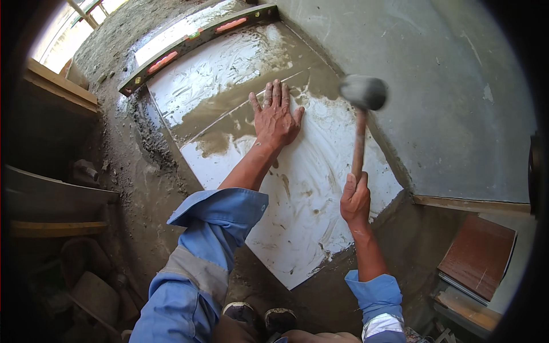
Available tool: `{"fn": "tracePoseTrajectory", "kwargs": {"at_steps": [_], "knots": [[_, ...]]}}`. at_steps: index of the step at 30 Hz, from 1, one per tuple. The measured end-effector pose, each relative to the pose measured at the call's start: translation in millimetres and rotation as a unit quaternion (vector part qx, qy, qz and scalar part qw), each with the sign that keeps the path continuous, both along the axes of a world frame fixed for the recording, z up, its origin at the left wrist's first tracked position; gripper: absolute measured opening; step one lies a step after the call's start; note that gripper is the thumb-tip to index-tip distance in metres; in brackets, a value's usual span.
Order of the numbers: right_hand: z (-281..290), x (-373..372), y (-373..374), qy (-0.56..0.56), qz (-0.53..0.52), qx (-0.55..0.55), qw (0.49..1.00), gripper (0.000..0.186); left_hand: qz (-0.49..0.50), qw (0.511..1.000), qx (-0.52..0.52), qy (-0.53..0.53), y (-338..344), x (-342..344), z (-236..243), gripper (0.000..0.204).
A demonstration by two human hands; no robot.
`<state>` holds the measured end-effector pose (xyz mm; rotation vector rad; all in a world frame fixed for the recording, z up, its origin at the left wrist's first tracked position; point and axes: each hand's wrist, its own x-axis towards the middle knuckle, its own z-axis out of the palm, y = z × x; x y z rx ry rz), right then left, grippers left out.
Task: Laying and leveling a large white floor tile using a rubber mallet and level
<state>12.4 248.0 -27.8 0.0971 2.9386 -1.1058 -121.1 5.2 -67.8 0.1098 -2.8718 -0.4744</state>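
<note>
My left hand (275, 121) lies flat, fingers stretched out, near the joint between two large white floor tiles smeared with wet grey mortar. Under my left wrist spreads the nearer tile (311, 188); beyond the joint lies the farther tile (220, 77). With my right hand (355, 199) I grip the wooden handle of a rubber mallet (359, 140). Its dark head is blurred and looks raised above the tile's right side, close to the wall. Across the farther tile's far end rests a long spirit level (197, 43) with orange-red grips.
A grey plastered wall (423, 86) runs along the right. Stacked reddish-brown tiles (477, 254) lie at the lower right. Wet mortar and rubble (151, 137) border the tiles on the left. Wooden boards (60, 86) stand at the left edge. My shoes (280, 317) are at the bottom.
</note>
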Motion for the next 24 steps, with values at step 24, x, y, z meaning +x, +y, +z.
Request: {"fn": "tracePoseTrajectory", "kwargs": {"at_steps": [24], "knots": [[-4.5,15.5,-10.6,0.093,-0.008,-0.028,0.995,0.04,-0.011,0.999,0.042,-0.021,5.4,0.9,2.9,0.073]]}}
